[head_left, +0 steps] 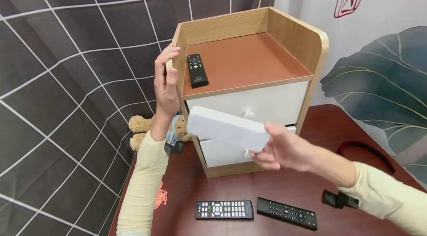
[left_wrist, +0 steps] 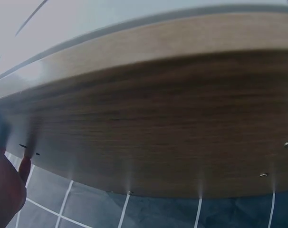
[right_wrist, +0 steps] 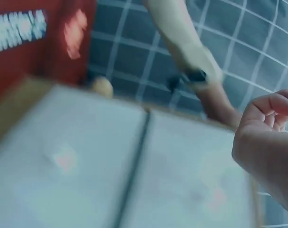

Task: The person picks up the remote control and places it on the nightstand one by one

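Your right hand [head_left: 287, 145] pinches a plain white box [head_left: 228, 128] by its right end, the thumb on its upper edge and the other fingers beneath, and holds it tilted in the air in front of the small wooden cabinet [head_left: 293, 39], its far end pointing up and to the left. The box covers part of the white upper drawer [head_left: 277, 100] and part of the lower drawer [head_left: 220, 154] from your head camera, and it looks slightly blurred. Your left hand [head_left: 166, 87] grips the front of the cabinet's left side panel, fingers over its edge and thumb on the near side. Just inside that panel, a black remote [head_left: 197, 71] lies on the brown top. On the dark red table [head_left: 186, 188] before the cabinet, you have a remote with many white buttons [head_left: 224, 210] and, just to its right, a slimmer black remote [head_left: 287, 213] set at a slant. Beside your left forearm is a tangle of orange string [head_left: 161, 195]; a teddy bear [head_left: 181, 128] shows on both sides of your left wrist, next to the cabinet. A dark red curved band [head_left: 367, 147] lies at the right.
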`<state>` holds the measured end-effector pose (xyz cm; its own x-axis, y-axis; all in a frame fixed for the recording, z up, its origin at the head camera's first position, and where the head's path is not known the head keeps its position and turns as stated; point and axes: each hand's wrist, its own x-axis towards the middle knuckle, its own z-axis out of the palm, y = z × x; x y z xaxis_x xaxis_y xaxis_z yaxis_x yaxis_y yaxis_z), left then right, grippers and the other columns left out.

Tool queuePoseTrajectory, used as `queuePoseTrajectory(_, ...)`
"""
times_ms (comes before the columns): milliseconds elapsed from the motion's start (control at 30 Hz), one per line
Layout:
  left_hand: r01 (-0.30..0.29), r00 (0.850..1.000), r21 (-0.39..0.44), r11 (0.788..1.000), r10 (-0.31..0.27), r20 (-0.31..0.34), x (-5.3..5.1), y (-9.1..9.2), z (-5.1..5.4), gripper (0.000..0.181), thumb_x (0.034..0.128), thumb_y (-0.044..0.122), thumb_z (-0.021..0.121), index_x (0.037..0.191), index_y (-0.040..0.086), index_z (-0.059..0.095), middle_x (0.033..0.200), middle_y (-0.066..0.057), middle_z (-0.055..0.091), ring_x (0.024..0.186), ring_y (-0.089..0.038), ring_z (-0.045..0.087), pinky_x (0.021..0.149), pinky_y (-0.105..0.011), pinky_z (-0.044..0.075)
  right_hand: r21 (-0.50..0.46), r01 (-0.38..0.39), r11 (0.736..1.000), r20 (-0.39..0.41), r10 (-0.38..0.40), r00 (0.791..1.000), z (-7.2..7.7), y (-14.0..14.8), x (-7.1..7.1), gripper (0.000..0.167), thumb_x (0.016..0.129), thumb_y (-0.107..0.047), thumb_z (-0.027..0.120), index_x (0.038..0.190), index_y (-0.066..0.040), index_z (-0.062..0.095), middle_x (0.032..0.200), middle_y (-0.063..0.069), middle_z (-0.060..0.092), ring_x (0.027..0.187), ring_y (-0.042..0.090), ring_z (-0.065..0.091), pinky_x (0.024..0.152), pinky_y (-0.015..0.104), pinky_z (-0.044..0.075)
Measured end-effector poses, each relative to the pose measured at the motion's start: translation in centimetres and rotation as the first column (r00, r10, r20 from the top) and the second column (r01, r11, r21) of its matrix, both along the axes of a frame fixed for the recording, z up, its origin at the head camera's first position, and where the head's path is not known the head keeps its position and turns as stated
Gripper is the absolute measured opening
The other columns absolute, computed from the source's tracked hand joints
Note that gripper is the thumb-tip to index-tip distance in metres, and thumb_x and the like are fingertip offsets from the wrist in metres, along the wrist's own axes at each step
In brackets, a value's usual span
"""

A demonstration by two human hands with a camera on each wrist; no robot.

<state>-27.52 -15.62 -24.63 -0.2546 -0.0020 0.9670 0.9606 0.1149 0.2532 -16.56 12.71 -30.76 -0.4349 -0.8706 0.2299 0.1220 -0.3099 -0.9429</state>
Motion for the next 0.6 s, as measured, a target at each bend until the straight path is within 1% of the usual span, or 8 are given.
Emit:
queuePoseTrajectory(67,-0.003,1.000,0.001,1.000,0.003,0.002,0.0,0.0,-0.1,0.047,0.0979,0.029,0.042,0.120,-0.012,0.050,0.128,-0.029,0.053,0.139,-0.041,0.041,0.122,-0.048,0.032,0.025,0.082,0.996,-0.044,-0.081,0.996,2.1,0.6,-0.7,0.046,0.104,-0.051,0.038,0.125,-0.016,0.061,0.080,-0.010,0.065,0.051,0.017,0.026,0.039,0.031,0.011)
queuePoseTrajectory(133,-0.002,1.000,0.004,1.000,0.002,0.001,0.0,0.0,-0.1,0.047,0.0979,0.029,0.043,0.119,-0.012,0.051,0.127,-0.029,0.054,0.139,-0.042,0.041,0.122,-0.048,0.032,0.058,0.177,0.983,-0.096,-0.171,0.981,4.3,1.1,-1.5,0.045,0.102,-0.051,0.041,0.122,-0.016,0.061,0.075,-0.010,0.065,0.049,0.015,0.026,0.037,0.032,0.008)
queuePoseTrajectory(200,-0.003,1.000,0.006,1.000,0.003,-0.002,0.0,0.0,-0.1,0.048,0.0981,0.030,0.043,0.119,-0.012,0.051,0.127,-0.029,0.054,0.138,-0.043,0.041,0.122,-0.048,0.031,0.092,0.271,0.958,-0.139,-0.257,0.956,6.4,1.3,-2.2,0.046,0.101,-0.051,0.043,0.120,-0.013,0.061,0.070,-0.009,0.063,0.046,0.014,0.025,0.037,0.032,0.007)
queuePoseTrajectory(267,-0.006,1.000,0.004,1.000,0.006,-0.003,0.0,-0.1,-0.2,0.049,0.0983,0.031,0.043,0.119,-0.013,0.051,0.127,-0.030,0.054,0.138,-0.044,0.041,0.122,-0.048,0.031,0.115,0.368,0.923,-0.183,-0.345,0.921,8.2,1.2,-2.7,0.047,0.101,-0.050,0.044,0.117,-0.008,0.058,0.065,-0.007,0.060,0.045,0.015,0.025,0.038,0.032,0.006)
queuePoseTrajectory(367,-0.009,1.000,-0.001,1.000,0.009,0.003,0.1,-0.1,-0.2,0.050,0.0988,0.032,0.043,0.119,-0.013,0.051,0.127,-0.030,0.054,0.138,-0.045,0.040,0.122,-0.048,0.031,0.160,0.529,0.834,-0.262,-0.481,0.837,10.5,0.7,-3.3,0.048,0.100,-0.048,0.047,0.108,-0.001,0.053,0.053,-0.006,0.047,0.043,0.014,0.022,0.041,0.032,0.004)
queuePoseTrajectory(533,-0.004,1.000,0.002,1.000,0.004,0.017,0.2,0.0,-0.1,0.050,0.0988,0.033,0.043,0.120,-0.012,0.050,0.128,-0.029,0.053,0.139,-0.043,0.040,0.122,-0.047,0.032,0.243,0.727,0.642,-0.396,-0.618,0.679,12.9,-0.4,-3.7,0.050,0.097,-0.049,0.051,0.095,0.001,0.055,0.050,-0.005,0.040,0.044,0.010,0.027,0.044,0.031,0.007)
queuePoseTrajectory(567,-0.001,1.000,0.004,1.000,0.001,0.017,0.2,0.1,0.0,0.050,0.0987,0.033,0.043,0.120,-0.012,0.050,0.128,-0.029,0.053,0.139,-0.042,0.040,0.122,-0.047,0.032,0.235,0.769,0.595,-0.457,-0.630,0.628,13.1,-0.6,-3.7,0.050,0.096,-0.050,0.054,0.091,0.000,0.056,0.052,-0.005,0.041,0.046,0.010,0.030,0.044,0.031,0.011)
queuePoseTrajectory(600,0.004,1.000,0.005,1.000,-0.004,0.016,0.2,0.1,0.0,0.050,0.0987,0.033,0.043,0.120,-0.012,0.050,0.128,-0.029,0.053,0.140,-0.042,0.040,0.122,-0.047,0.032,0.206,0.819,0.536,-0.545,-0.632,0.551,13.1,-0.8,-3.7,0.048,0.094,-0.050,0.058,0.087,-0.003,0.058,0.053,-0.004,0.043,0.048,0.010,0.033,0.044,0.030,0.015)
